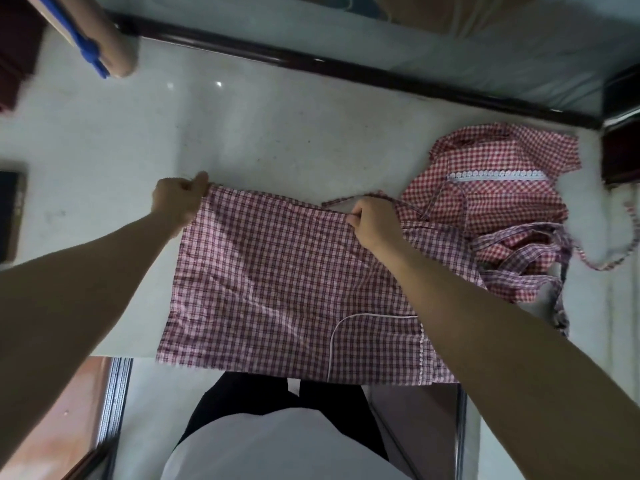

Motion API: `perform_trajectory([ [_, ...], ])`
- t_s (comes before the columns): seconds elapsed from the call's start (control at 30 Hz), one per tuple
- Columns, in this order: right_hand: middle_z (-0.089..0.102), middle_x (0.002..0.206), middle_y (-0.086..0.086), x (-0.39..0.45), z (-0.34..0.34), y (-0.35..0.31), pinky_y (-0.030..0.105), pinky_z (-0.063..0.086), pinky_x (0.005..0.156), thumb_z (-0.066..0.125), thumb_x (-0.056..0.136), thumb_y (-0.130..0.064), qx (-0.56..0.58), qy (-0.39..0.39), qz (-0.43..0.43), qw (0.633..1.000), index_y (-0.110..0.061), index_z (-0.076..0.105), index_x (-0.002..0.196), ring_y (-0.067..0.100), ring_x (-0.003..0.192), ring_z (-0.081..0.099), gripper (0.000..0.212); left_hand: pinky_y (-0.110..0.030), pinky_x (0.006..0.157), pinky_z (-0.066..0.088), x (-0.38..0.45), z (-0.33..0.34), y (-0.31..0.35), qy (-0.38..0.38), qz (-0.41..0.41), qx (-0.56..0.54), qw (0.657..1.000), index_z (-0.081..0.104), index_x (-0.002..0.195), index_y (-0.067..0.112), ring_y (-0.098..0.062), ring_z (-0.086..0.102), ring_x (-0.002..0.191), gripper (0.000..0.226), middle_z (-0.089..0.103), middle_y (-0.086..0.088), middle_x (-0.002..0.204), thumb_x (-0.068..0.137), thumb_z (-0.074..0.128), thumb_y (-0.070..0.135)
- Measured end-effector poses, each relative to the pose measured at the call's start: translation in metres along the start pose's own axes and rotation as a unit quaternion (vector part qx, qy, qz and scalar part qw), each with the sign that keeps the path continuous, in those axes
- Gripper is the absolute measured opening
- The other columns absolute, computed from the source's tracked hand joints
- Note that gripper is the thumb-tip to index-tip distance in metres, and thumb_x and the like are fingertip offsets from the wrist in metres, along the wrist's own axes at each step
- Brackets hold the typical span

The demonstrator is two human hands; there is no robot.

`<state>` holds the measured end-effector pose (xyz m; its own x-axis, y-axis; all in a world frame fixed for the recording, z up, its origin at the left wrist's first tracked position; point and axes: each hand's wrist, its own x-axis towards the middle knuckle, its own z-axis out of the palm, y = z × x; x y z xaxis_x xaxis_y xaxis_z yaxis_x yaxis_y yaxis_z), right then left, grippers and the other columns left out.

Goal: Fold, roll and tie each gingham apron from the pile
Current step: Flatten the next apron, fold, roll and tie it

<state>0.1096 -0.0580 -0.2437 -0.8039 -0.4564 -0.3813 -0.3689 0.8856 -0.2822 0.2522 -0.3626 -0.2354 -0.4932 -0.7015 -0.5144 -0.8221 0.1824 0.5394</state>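
Hands: we are pinching the far edge of a dark-red-and-white gingham cotton apron (277, 271), left hand (178, 202) at its left corner, right hand (372, 220) further along, cloth spread on the pale stone tabletop (242, 133), near hem overhanging. Handling: light, limp, best taken by its edges. Adjacent: brighter red gingham apron pile (491, 195) just right, its loose ties (519, 258) trailing close, likely snagging.

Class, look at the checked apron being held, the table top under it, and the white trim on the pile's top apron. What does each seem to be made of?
Checked apron: thin woven cloth, probably cotton; matte, creased, draping over the table edge.
Table top: hard, pale and polished, perhaps stone or laminate; it shows light glints.
White trim: looks like lace, with an openwork flower pattern.
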Motion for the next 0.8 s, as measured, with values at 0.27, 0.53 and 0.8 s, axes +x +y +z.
perform_trajectory([
  [0.27,0.051,0.083,-0.007,-0.004,-0.004,-0.004,0.025,0.037,0.064,0.050,0.105,-0.021,-0.017,0.030,-0.029,0.999,-0.007,0.059,0.099,0.010,0.075,0.051,0.018,-0.024,0.043,0.026,-0.007,0.012,-0.005,0.043,0.016,0.013,0.999,0.053,0.072,0.001,-0.016,0.037,0.050,0.048,0.043,-0.003,0.057,0.101,0.049,0.039],
  [0.53,0.060,0.094,0.000,-0.002,-0.014,0.016,0.045,0.040,0.097,0.067,0.086,-0.057,-0.133,-0.128,-0.025,0.982,-0.015,0.057,0.111,0.026,0.097,0.060,0.051,-0.032,0.065,0.046,0.095,0.007,-0.086,0.187,-0.071,0.005,0.980,0.063,0.091,0.019,-0.026,0.059,0.073,0.046,0.065,-0.006,0.085,0.094,0.035,0.056],
  [0.8,0.048,0.074,-0.003,-0.008,-0.018,0.019,0.036,0.044,0.072,0.057,0.101,-0.027,-0.106,-0.008,-0.072,0.992,-0.010,0.052,0.101,0.025,0.072,0.058,0.018,-0.038,0.110,0.028,-0.059,0.065,0.042,0.134,0.152,0.128,0.971,0.044,0.126,0.016,-0.023,0.037,0.122,0.047,0.041,-0.007,0.129,0.081,0.049,0.006],
])
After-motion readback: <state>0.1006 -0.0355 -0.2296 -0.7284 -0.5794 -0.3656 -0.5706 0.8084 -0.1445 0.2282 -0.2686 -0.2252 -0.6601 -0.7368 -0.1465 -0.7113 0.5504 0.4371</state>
